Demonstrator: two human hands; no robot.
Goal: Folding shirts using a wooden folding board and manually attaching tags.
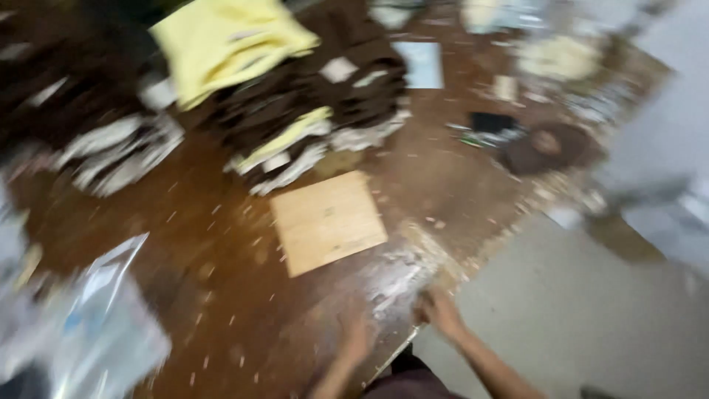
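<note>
Flanking bare hands [436,310]: board [327,220], garment piles [310,103].

Taking the pale wooden board [328,222] as landmark: the brown table [221,295] is bare on its near and left sides, open right down to the table edge where the left hand [357,340] and right hand [441,312] rest. Beyond the board, stacks of dark folded cloth [310,103] topped by a yellow garment [221,44] block the way. Left of it and nearer, clear plastic bags [103,325] crowd the corner. Right of it lies open table up to a dark round object [546,146].
</note>
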